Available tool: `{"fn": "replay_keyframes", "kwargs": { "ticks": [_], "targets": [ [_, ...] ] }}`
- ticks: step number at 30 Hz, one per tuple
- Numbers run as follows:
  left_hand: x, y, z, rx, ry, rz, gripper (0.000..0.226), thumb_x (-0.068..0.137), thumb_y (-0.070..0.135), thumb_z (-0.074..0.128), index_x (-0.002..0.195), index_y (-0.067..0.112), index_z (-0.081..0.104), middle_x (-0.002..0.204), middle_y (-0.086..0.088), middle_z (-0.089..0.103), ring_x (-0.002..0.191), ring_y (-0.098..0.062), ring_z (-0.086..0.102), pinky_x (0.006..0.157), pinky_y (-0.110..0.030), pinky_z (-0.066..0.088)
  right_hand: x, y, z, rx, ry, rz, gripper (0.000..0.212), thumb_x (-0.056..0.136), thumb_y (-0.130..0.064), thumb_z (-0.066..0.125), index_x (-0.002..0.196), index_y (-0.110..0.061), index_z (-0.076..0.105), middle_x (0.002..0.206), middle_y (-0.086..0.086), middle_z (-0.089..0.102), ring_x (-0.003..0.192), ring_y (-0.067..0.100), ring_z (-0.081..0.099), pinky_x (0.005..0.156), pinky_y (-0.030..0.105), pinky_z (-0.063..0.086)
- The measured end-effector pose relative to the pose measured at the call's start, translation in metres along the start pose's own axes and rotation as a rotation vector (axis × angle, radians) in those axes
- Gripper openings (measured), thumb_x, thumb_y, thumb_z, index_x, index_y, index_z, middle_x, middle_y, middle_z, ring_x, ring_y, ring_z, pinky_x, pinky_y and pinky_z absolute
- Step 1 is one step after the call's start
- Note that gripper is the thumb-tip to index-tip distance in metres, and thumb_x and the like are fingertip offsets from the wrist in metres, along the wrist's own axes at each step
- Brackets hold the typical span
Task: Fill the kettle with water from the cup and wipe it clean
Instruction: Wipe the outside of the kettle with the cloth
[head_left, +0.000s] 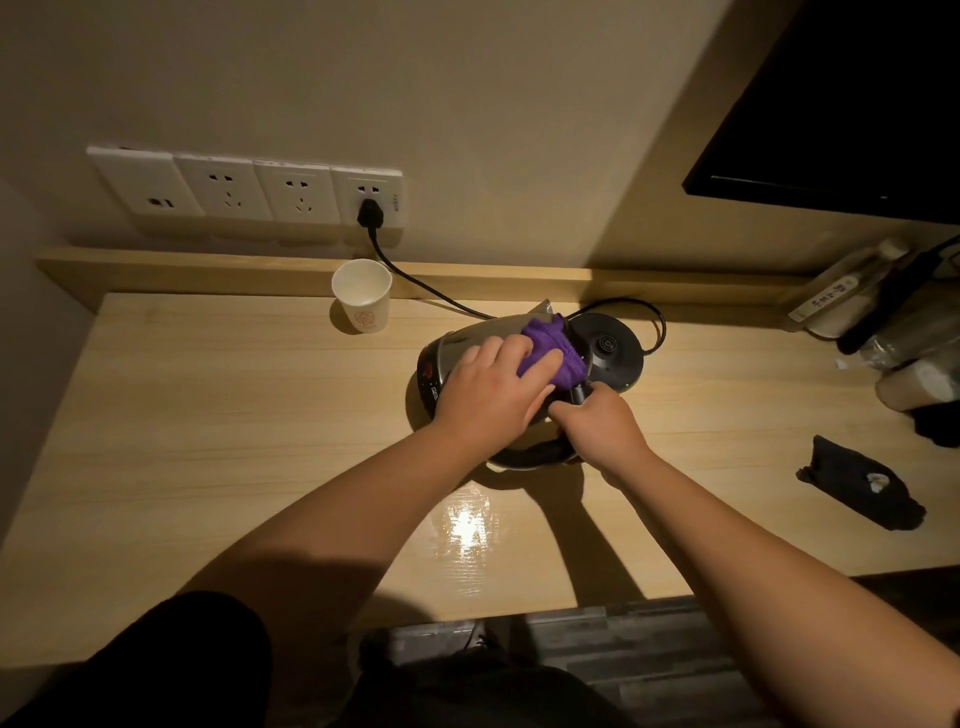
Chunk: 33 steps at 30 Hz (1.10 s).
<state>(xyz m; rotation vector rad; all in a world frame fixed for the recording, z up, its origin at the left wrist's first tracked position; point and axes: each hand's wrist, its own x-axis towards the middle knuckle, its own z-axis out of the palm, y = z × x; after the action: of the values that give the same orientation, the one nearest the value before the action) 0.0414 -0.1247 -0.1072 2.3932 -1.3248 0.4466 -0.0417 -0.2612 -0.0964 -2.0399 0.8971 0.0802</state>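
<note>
Now the kettle lies tipped mid-frame, right hand gripping its handle, left hand pressing the cloth flat, so water could spill on the surface.

Nothing really readable here: the paper cup has a faint orange logo, and the white packet has dark characters, both too blurry.
</note>
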Motion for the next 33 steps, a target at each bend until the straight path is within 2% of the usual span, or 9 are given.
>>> {"fn": "replay_keyframes", "kwargs": {
  "ticks": [3,6,9,14,16,19,24,27,33],
  "targets": [
    [-0.017,-0.010,0.002,-0.001,-0.039,0.041,0.036,0.093,0.028,0.055,0.127,0.015,0.052,0.110,-0.016,0.054,0.092,-0.032,0.051,0.073,-0.042,0.044,0.001,-0.001,-0.003,0.019,-0.017,0.004,0.012,0.080,-0.023,0.068,0.079,-0.016,0.058,0.068,0.005,0.060,0.054,0.017,0.059,0.037,0.015,0.042],
    [-0.054,-0.020,0.009,-0.024,-0.110,0.032,0.045,0.086,0.023,0.064,0.128,0.016,0.049,0.110,-0.014,0.053,0.093,-0.030,0.050,0.072,-0.040,0.045,0.004,-0.001,-0.007,0.057,-0.045,0.030,0.008,0.080,-0.021,0.066,0.080,-0.016,0.060,0.072,0.009,0.063,0.063,0.024,0.065,0.044,0.027,0.054],
    [-0.087,-0.025,0.013,-0.016,-0.189,-0.039,0.050,0.081,0.020,0.073,0.125,0.017,0.051,0.107,-0.013,0.054,0.088,-0.028,0.050,0.068,-0.039,0.045,0.007,-0.002,-0.008,-0.041,-0.065,-0.005,0.012,0.081,-0.024,0.065,0.086,-0.015,0.060,0.078,0.012,0.066,0.068,0.027,0.068,0.056,0.039,0.062],
    [-0.076,-0.021,0.008,-0.070,-0.117,-0.100,0.044,0.085,0.023,0.068,0.125,0.020,0.050,0.106,-0.012,0.053,0.088,-0.028,0.051,0.069,-0.039,0.047,0.012,-0.004,-0.012,-0.080,-0.048,0.007,0.025,0.079,-0.028,0.065,0.094,-0.009,0.059,0.083,0.017,0.067,0.069,0.030,0.069,0.062,0.049,0.062],
    [-0.059,-0.018,0.002,-0.081,-0.066,-0.101,0.042,0.087,0.026,0.062,0.127,0.021,0.049,0.109,-0.013,0.054,0.092,-0.027,0.051,0.073,-0.039,0.047,0.011,-0.004,-0.013,-0.106,-0.054,-0.003,0.025,0.078,-0.029,0.066,0.094,-0.011,0.059,0.083,0.015,0.067,0.069,0.029,0.068,0.063,0.048,0.062],
    [-0.022,-0.009,-0.007,-0.081,-0.026,-0.075,0.038,0.091,0.030,0.055,0.127,0.020,0.051,0.110,-0.015,0.053,0.094,-0.029,0.051,0.076,-0.040,0.045,0.009,-0.005,-0.009,-0.105,-0.063,-0.033,0.025,0.078,-0.030,0.067,0.094,-0.015,0.056,0.083,0.010,0.065,0.070,0.025,0.066,0.059,0.039,0.059],
    [-0.001,0.003,-0.009,-0.036,-0.085,0.064,0.041,0.086,0.025,0.065,0.125,0.015,0.055,0.110,-0.016,0.054,0.093,-0.032,0.052,0.074,-0.041,0.044,0.007,-0.001,-0.007,-0.037,-0.065,-0.037,0.019,0.078,-0.025,0.069,0.089,-0.014,0.058,0.073,0.005,0.062,0.062,0.019,0.060,0.051,0.028,0.047],
    [-0.017,0.002,-0.006,-0.034,-0.080,0.072,0.040,0.087,0.022,0.066,0.125,0.014,0.056,0.109,-0.017,0.055,0.091,-0.033,0.053,0.072,-0.042,0.045,0.004,0.001,-0.008,0.007,-0.108,-0.033,0.013,0.079,-0.020,0.070,0.086,-0.017,0.060,0.073,0.005,0.064,0.063,0.019,0.063,0.045,0.018,0.045],
    [-0.030,-0.003,-0.005,-0.013,-0.095,0.079,0.042,0.087,0.019,0.063,0.127,0.014,0.053,0.109,-0.017,0.055,0.091,-0.033,0.052,0.070,-0.041,0.045,0.003,-0.001,-0.009,0.018,-0.197,0.007,0.025,0.080,-0.021,0.069,0.100,-0.009,0.062,0.087,0.014,0.066,0.071,0.025,0.066,0.050,0.024,0.050]
  ]
}}
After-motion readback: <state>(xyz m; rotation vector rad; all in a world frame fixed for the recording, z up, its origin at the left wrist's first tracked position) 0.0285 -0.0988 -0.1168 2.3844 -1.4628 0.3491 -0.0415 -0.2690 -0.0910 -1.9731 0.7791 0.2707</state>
